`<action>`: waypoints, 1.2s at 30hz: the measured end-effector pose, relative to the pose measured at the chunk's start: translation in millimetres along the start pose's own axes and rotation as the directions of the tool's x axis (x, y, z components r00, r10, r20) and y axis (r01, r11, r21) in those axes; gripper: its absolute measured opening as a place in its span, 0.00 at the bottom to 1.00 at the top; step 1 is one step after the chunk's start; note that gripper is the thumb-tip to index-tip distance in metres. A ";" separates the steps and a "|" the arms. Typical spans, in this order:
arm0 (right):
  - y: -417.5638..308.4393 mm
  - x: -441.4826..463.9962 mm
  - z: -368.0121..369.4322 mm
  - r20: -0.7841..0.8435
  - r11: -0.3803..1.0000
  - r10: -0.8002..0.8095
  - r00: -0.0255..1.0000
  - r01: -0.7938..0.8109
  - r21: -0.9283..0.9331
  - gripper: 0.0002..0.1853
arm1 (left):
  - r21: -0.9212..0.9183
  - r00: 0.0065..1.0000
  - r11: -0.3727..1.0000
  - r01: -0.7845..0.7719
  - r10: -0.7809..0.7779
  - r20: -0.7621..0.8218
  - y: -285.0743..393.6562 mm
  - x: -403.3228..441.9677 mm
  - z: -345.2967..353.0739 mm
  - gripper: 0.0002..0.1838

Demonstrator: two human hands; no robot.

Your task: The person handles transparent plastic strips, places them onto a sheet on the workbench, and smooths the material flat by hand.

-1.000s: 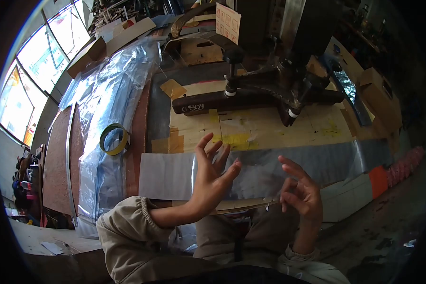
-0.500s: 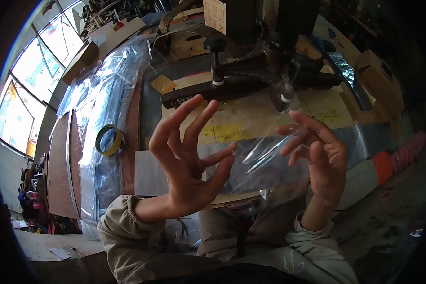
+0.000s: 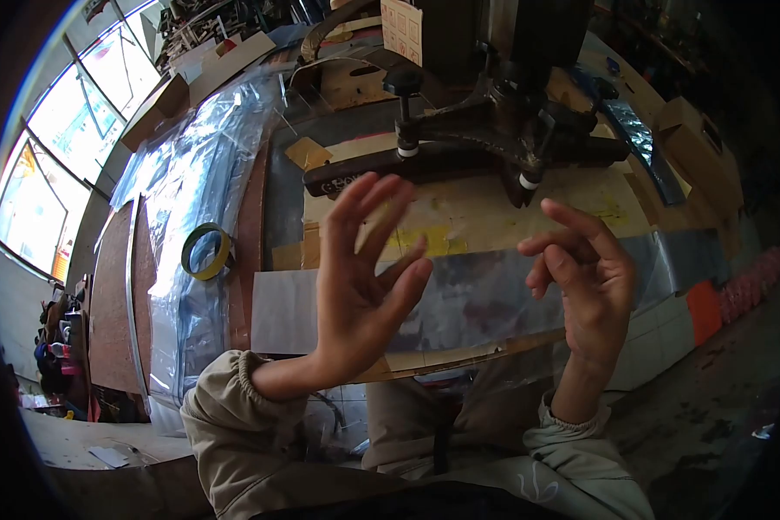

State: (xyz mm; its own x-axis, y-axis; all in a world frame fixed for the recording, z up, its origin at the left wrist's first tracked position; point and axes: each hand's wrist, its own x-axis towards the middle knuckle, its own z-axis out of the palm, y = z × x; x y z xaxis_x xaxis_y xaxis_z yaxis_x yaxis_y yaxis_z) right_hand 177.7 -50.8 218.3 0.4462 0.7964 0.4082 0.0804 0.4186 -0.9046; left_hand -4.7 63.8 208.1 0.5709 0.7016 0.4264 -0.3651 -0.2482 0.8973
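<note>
My left hand (image 3: 355, 290) is raised over the front of the workbench, its fingers spread and slightly blurred, with nothing in it. Opposite, my right hand (image 3: 594, 290) hovers with loosely bent fingers and the thumb apart; no held thing shows. Beneath both hands lies a long strip of grey translucent plastic film (image 3: 477, 290) across the bench front. Behind it is a yellow-stained tan board (image 3: 459, 212). A dark press-like machine with a long black bar (image 3: 442, 165) and knobs stands over that board.
On the left, a roll of tape (image 3: 206, 251) rests on a pile of clear plastic sheets (image 3: 182, 303). A cardboard box (image 3: 698, 147) and a dark shiny strip (image 3: 641, 152) are at the right. An orange piece (image 3: 704, 312) hangs by the bench's right edge.
Clear, shiny plastic that showed between my hands near the right fingers is gone from there. My left hand has turned more upright, and its fingers have moved slightly right.
</note>
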 end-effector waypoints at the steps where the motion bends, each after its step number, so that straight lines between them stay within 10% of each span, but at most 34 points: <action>1: 0.6 -0.4 0.2 -0.003 1.000 0.013 1.000 -0.013 0.002 0.18 | -0.034 0.996 0.996 0.078 -0.076 0.048 1.7 3.1 -0.3 0.35; 3: 2.9 0.4 0.3 -0.010 1.000 0.028 1.000 -0.028 0.013 0.18 | -0.060 0.956 0.963 0.262 -0.251 0.149 6.6 2.9 -4.9 0.27; 25: 24.6 -22.7 -33.9 0.238 0.985 0.140 0.961 -0.112 -0.129 0.09 | 0.151 0.914 0.953 0.263 -0.296 0.278 -5.3 -17.2 2.0 0.09; 36: 22.4 -22.1 -23.4 0.159 0.992 0.101 0.982 -0.087 -0.090 0.05 | 0.132 0.948 0.965 0.229 -0.251 0.195 -10.9 -14.4 1.5 0.17</action>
State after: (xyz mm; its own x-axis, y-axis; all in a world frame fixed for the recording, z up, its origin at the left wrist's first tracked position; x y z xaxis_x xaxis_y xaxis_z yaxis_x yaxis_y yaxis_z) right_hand 190.5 -69.3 186.1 0.3044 0.8938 0.3294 0.1212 0.3067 -0.9441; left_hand -7.9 55.4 192.4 0.7762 0.5976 0.2010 -0.1249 -0.1668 0.9781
